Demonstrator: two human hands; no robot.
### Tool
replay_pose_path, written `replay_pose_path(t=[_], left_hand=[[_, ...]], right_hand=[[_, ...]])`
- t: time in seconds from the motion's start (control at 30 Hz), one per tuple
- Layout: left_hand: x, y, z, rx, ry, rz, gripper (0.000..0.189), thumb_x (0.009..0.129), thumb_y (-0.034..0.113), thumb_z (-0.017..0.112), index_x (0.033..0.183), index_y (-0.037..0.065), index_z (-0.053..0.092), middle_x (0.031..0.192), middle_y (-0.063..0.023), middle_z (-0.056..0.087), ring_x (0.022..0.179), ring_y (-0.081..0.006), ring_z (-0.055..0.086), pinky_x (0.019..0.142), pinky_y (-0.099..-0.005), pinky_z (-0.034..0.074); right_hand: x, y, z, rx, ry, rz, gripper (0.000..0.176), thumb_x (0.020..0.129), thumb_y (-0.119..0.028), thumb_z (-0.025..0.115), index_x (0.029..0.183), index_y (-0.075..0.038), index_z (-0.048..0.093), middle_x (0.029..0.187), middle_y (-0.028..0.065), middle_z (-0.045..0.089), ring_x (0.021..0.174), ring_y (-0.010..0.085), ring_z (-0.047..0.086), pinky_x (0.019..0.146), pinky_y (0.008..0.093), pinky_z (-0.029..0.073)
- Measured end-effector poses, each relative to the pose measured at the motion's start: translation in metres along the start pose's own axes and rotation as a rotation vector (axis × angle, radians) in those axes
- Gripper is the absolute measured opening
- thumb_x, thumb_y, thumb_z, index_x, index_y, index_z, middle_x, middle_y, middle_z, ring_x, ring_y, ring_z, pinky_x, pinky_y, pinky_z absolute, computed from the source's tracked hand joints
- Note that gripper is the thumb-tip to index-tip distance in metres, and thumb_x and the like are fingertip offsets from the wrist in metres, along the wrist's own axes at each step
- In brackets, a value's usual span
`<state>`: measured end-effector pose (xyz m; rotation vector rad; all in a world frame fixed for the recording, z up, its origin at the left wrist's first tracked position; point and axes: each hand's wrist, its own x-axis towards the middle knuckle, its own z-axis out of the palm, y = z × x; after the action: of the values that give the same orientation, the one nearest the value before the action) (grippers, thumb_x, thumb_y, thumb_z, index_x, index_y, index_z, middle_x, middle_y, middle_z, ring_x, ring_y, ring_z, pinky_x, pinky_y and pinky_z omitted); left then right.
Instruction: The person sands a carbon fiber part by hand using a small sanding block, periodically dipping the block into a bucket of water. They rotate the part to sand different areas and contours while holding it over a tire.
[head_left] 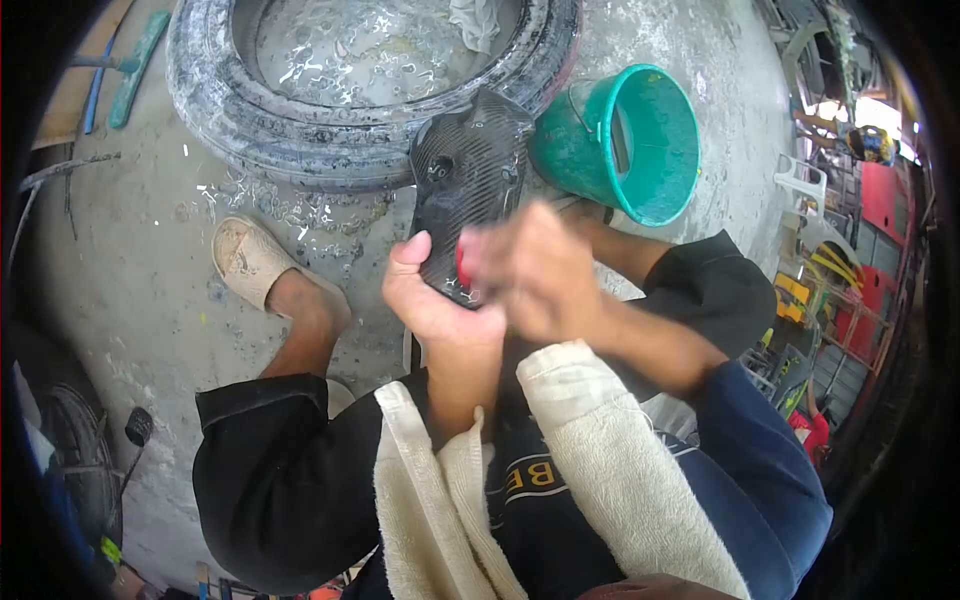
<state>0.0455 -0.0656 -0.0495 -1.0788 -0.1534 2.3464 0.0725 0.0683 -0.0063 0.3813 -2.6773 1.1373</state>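
Note:
A dark part with a carbon-fibre weave (pixel 470 180), wet and shiny, slants up from my lap toward the tire. My left hand (pixel 445 305) grips its near end, thumb along the left edge. Over the same end is my right hand (pixel 545 270), smeared by motion, its fingers closed around a small red thing (pixel 465 258) pressed against the part's surface. What kind of thing this is, I cannot make out. The part's far end overlaps the rim of the tire (pixel 300 150), which lies flat on the floor.
A green bucket (pixel 570 140) lies tilted on the wet concrete, right of the tire. A pale cloth (pixel 475 22) hangs inside the tire's ring. A towel (pixel 640 470) drapes over my shoulders. At upper left lies a green-headed brush (pixel 138 70); another wheel (pixel 80 450) stands lower left.

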Motion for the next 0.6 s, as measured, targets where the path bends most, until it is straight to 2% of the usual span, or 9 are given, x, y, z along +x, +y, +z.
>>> replay_pose_path(t=[0.07, 0.17, 0.2, 0.3, 0.37, 0.43, 0.47, 0.5, 0.6], left_hand=[[-0.012, -0.001, -0.001, 0.075, 0.116, -0.037, 0.052, 0.077, 0.021, 0.056, 0.12, -0.007, 0.057, 0.113, -0.0212, 0.067, 0.103, -0.0343, 0.066, 0.098, -0.0445, 0.051], [-0.002, -0.015, 0.013, 0.032, 0.1, 0.099, 0.05, 0.078, 0.025, 0.054, 0.117, -0.007, 0.059, 0.106, -0.0201, 0.067, 0.092, -0.0331, 0.066, 0.088, -0.0432, 0.053], [0.001, -0.005, -0.006, -0.02, -0.25, -0.06, 0.05, 0.084, 0.026, 0.051, 0.119, -0.009, 0.058, 0.112, -0.023, 0.066, 0.102, -0.0352, 0.064, 0.096, -0.0466, 0.049], [0.009, 0.014, -0.037, -0.081, -0.467, -0.265, 0.052, 0.085, 0.024, 0.049, 0.122, -0.013, 0.054, 0.117, -0.0255, 0.064, 0.106, -0.0373, 0.062, 0.098, -0.0485, 0.048], [0.002, -0.006, -0.001, 0.04, -0.315, -0.109, 0.053, 0.079, 0.028, 0.053, 0.117, -0.009, 0.058, 0.108, -0.0244, 0.065, 0.097, -0.0363, 0.063, 0.092, -0.0464, 0.05], [-0.002, -0.005, 0.008, 0.046, 0.031, 0.046, 0.053, 0.081, 0.03, 0.051, 0.116, -0.008, 0.059, 0.109, -0.0243, 0.066, 0.097, -0.0373, 0.065, 0.092, -0.0474, 0.051], [-0.005, 0.009, 0.006, 0.046, -0.265, -0.214, 0.053, 0.081, 0.029, 0.05, 0.117, -0.009, 0.059, 0.112, -0.0246, 0.066, 0.1, -0.0383, 0.066, 0.095, -0.0491, 0.051], [-0.008, 0.012, 0.002, 0.163, -0.004, -0.075, 0.056, 0.081, 0.028, 0.051, 0.121, -0.01, 0.058, 0.116, -0.0256, 0.066, 0.103, -0.0381, 0.065, 0.098, -0.0492, 0.05], [0.004, 0.012, -0.013, 0.054, -0.19, -0.156, 0.059, 0.081, 0.032, 0.05, 0.124, -0.007, 0.058, 0.118, -0.0253, 0.065, 0.105, -0.0379, 0.065, 0.098, -0.0491, 0.05]], right_hand=[[-0.007, 0.002, 0.001, 0.012, 0.027, -0.024, 0.019, 0.073, -0.001, 0.068, 0.091, -0.007, 0.071, 0.095, 0.01, 0.07, 0.085, 0.0287, 0.064, 0.073, 0.0397, 0.049], [-0.001, 0.031, 0.001, -0.049, 0.219, 0.219, 0.015, 0.077, 0.001, 0.061, 0.086, -0.007, 0.07, 0.095, 0.0107, 0.072, 0.088, 0.0286, 0.069, 0.073, 0.0382, 0.052], [-0.012, 0.013, 0.004, 0.018, 0.171, 0.118, 0.015, 0.078, 0.003, 0.061, 0.087, -0.005, 0.07, 0.093, 0.0115, 0.071, 0.087, 0.0303, 0.069, 0.074, 0.0382, 0.053], [-0.023, -0.01, 0.007, 0.178, 0.157, 0.069, 0.019, 0.072, 0.006, 0.068, 0.089, -0.003, 0.07, 0.092, 0.0101, 0.072, 0.082, 0.0283, 0.067, 0.072, 0.0379, 0.051], [-0.019, 0.036, 0.008, 0.126, 0.307, 0.296, 0.028, 0.069, 0.009, 0.063, 0.092, -0.004, 0.071, 0.097, 0.0106, 0.072, 0.082, 0.0281, 0.067, 0.074, 0.0391, 0.05], [-0.021, 0.03, 0.011, 0.063, 0.354, 0.228, 0.03, 0.067, 0.009, 0.061, 0.091, -0.005, 0.072, 0.1, 0.0089, 0.072, 0.084, 0.0263, 0.066, 0.078, 0.0379, 0.049], [-0.023, 0.0, 0.009, 0.135, 0.252, 0.124, 0.032, 0.067, 0.01, 0.061, 0.094, -0.004, 0.072, 0.101, 0.011, 0.073, 0.088, 0.0268, 0.068, 0.078, 0.0366, 0.051], [-0.029, -0.019, 0.008, 0.208, 0.146, 0.036, 0.035, 0.066, 0.011, 0.062, 0.096, -0.003, 0.073, 0.102, 0.0132, 0.073, 0.091, 0.0273, 0.069, 0.079, 0.0352, 0.052], [-0.023, 0.04, 0.001, 0.132, 0.251, 0.149, 0.026, 0.069, 0.008, 0.068, 0.091, -0.005, 0.074, 0.103, 0.0106, 0.073, 0.093, 0.0264, 0.068, 0.083, 0.0372, 0.05]])
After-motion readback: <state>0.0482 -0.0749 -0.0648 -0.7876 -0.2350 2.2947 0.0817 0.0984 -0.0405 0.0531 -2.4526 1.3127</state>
